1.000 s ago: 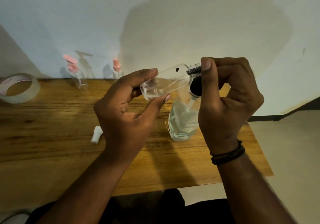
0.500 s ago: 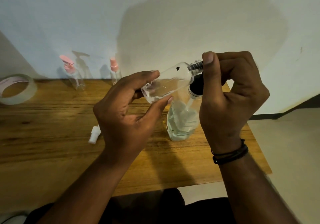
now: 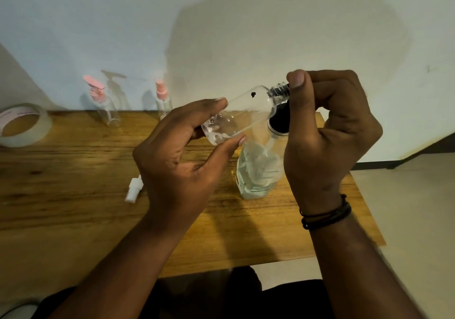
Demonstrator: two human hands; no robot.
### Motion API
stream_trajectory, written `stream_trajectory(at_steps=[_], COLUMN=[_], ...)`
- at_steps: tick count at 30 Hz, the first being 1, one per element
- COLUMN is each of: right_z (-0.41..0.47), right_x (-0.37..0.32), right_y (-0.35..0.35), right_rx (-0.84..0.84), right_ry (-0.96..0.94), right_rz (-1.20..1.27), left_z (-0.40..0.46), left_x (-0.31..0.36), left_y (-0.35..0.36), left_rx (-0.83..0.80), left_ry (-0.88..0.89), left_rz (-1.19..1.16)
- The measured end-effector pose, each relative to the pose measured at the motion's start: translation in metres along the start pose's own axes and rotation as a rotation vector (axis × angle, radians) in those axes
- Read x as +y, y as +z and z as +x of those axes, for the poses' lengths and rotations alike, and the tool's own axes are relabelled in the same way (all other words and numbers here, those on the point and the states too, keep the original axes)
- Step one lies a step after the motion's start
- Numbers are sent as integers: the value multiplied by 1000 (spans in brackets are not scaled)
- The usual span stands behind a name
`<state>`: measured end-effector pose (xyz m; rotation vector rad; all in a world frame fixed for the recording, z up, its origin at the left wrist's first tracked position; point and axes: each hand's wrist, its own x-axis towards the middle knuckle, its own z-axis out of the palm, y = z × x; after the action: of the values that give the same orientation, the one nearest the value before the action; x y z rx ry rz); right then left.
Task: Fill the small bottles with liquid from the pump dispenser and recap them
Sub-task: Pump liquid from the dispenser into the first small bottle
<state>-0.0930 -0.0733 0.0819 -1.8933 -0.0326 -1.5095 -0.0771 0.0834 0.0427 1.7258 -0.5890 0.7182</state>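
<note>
My left hand [image 3: 177, 156] holds a small clear bottle [image 3: 242, 114] by its base, between thumb and fingers. The bottle is tilted, with its threaded neck up and to the right and a little bubbly liquid in its low end. My right hand [image 3: 327, 131] is curled over the top of the pump dispenser [image 3: 258, 171], a clear bottle with a black collar standing on the wooden table [image 3: 73, 171]. Its thumb lies against the small bottle's neck. The pump head is hidden inside that hand.
A white spray cap [image 3: 133, 190] lies on the table left of my left hand. Two small clear bottles with pink tops [image 3: 103, 107] [image 3: 162, 99] stand at the back by the wall. A tape roll [image 3: 22, 126] sits at the far left. The table's edge runs close on the right.
Both hands and the small bottle have risen slightly, and the bottle's neck now points a little higher. The dispenser has not moved on the table.
</note>
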Motion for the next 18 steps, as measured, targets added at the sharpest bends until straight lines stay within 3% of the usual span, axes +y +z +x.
stream_trajectory(at_steps=[18], right_z=[-1], right_x=[-1], right_y=[0], right_rx=[8], right_ry=[-11], right_rz=[-10], left_z=[0], left_x=[1], left_y=[1], left_rx=[-7], left_ry=[3], left_rz=[17])
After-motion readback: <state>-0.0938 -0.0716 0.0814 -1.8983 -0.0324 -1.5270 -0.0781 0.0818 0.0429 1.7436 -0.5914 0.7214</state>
